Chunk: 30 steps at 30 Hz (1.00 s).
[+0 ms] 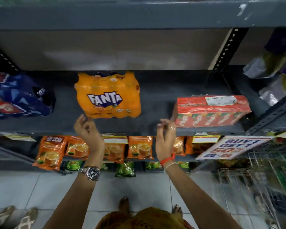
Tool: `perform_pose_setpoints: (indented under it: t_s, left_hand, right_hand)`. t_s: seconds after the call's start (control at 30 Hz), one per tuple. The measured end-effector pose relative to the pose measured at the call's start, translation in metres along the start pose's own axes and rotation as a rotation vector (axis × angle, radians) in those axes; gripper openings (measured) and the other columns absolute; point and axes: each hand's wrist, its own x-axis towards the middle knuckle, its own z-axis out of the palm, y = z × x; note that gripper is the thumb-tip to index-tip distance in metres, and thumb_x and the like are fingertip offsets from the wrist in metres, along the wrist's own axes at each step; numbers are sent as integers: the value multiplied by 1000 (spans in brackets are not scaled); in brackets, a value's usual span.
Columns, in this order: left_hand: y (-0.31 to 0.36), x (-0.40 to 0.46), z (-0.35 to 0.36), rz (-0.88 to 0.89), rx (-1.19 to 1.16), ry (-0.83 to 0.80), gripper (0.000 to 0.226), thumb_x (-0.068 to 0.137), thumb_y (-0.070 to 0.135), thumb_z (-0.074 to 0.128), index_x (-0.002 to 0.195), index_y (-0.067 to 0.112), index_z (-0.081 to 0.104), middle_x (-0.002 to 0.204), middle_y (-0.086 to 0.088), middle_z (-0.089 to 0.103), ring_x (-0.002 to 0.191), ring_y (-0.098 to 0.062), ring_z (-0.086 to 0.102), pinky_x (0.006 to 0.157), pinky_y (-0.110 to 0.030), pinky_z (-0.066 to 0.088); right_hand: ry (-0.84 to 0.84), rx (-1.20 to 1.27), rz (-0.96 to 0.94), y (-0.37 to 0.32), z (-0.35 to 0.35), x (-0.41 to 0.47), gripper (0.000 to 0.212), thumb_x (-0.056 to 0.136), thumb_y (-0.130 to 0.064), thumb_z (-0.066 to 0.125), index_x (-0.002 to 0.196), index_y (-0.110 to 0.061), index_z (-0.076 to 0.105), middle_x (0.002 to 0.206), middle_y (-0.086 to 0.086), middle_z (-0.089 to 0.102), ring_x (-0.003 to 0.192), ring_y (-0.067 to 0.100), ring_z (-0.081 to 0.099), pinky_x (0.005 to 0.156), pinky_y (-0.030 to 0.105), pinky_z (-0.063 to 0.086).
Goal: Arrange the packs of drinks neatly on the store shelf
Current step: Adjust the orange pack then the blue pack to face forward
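Note:
An orange Fanta pack (108, 96) lies on the dark grey shelf (155, 100), near the middle. To its left sits a blue and red pack (18, 96), partly cut off by the frame edge. At the right a red Maaza carton pack (211, 111) rests by the shelf's front edge. My left hand (87, 131) hovers just below the Fanta pack's near left corner, fingers apart and empty. Over the shelf edge my right hand (166, 134) has its fingers loosely curled, and its fingertips come close to the Maaza pack's left end without gripping it.
Orange drink-mix pouches (139, 147) hang on the shelf below, with green pouches (125, 169) under them. A "Buy 1 Get 1" sign (229, 147) juts out at the right above a wire basket (254, 179). Another person's sandalled feet (15, 217) stand at bottom left.

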Motion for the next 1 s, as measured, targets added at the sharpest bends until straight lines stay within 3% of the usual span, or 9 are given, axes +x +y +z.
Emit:
perform_pose_setpoints:
  t_s: [0.1,0.17,0.27,0.33,0.4,0.47,0.6,0.8,1.0]
  left_hand:
    - [5,44,-15,-84,61,-153,46,94,25,49,134,10,32,138,-9,38,124,-18,42,99,-29,39]
    - [9,71,-16,-111,101,-292,50,93,31,48,136,14,30,141,-5,39,124,-14,43,97,-20,39]
    - [10,99,-10,-129,164,-463,42,94,38,44,129,17,37,112,9,52,90,7,54,62,1,43]
    - [7,108,-10,-136,187,-522,34,93,38,44,120,18,41,97,14,54,72,14,57,51,1,43]
    - [4,112,-16,-132,193,-567,37,93,36,46,120,11,43,94,14,56,66,19,59,52,-1,45]
    - [3,114,-22,-121,199,-587,40,92,36,48,120,7,45,94,12,58,66,19,59,54,-2,46]
    - [5,115,-32,-122,204,-623,28,93,38,46,112,17,45,94,15,57,67,20,59,53,-1,45]
    - [9,98,-50,-109,158,-604,15,94,38,43,108,31,44,97,18,54,71,22,57,56,0,45]
    - [13,92,-56,-134,153,-568,24,94,37,42,114,23,43,99,14,59,77,13,61,61,-5,49]
  right_hand:
    - [-162,4,104,-10,46,24,35,92,-23,54,124,-10,48,121,10,50,109,9,51,96,26,44]
    - [-230,20,179,-16,71,45,52,92,-33,53,137,-11,38,138,9,41,125,15,44,105,29,40]
    - [-278,62,208,-17,96,65,54,92,-42,48,137,-15,37,138,5,41,123,19,49,96,30,50]
    - [-242,54,193,-14,103,67,49,91,-46,47,128,-15,42,131,5,44,116,19,53,87,27,55]
    - [-198,64,207,-11,108,63,47,91,-46,46,123,-13,44,130,9,46,113,19,56,85,27,58]
    - [-161,55,210,-12,110,57,49,92,-45,45,126,-9,43,128,10,45,113,19,56,84,24,58]
    - [-175,21,225,-15,110,43,52,92,-46,44,129,-9,41,133,13,46,120,25,55,97,43,52]
    - [-168,2,228,-18,104,19,46,91,-48,45,122,-14,43,131,11,48,116,24,57,96,42,53]
    - [-191,20,234,-24,101,11,33,93,-44,45,116,-21,42,128,8,48,118,24,56,93,36,53]
